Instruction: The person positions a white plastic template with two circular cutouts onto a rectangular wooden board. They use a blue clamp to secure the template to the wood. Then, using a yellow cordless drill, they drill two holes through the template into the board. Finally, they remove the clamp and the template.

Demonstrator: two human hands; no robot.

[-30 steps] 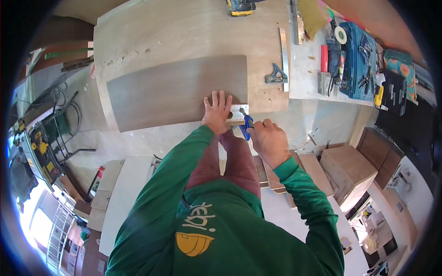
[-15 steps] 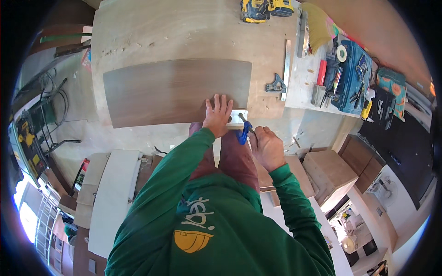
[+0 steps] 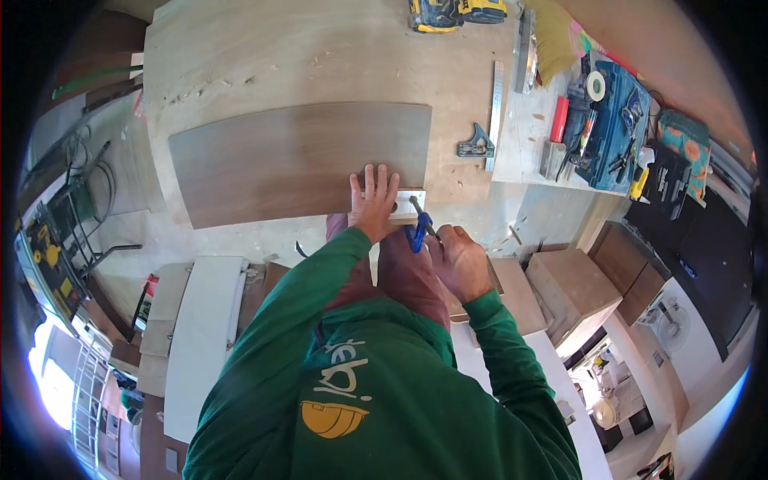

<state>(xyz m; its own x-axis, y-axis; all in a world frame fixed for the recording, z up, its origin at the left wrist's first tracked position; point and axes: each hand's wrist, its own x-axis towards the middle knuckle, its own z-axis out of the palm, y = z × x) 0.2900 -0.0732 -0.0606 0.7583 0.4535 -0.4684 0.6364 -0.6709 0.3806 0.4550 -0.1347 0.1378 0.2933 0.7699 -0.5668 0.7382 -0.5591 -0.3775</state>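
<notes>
My left hand (image 3: 371, 206) lies palm-down, fingers spread, on the lower right of a grey-brown curved-edged board (image 3: 280, 160) on the worktable. Just right of it, a small white-faced block (image 3: 409, 198) sits at the board's near edge, with a blue clamp (image 3: 418, 230) on it, its screw end over the block. Below and right, my right hand (image 3: 458, 262) is closed on the clamp's handle, which is partly hidden by my fingers.
A metal rule (image 3: 494, 104) and square (image 3: 475, 145) lie at the table's right side, yellow-black power tools (image 3: 456, 14) at the back. A side bench holds a blue case (image 3: 610, 128) and small tools. Boxes (image 3: 564, 288) stand below right, metal stands and cables at left.
My right hand stays on the clamp and has moved slightly lower in the picture. My left hand remains spread on the board. The whole view has shifted slightly.
</notes>
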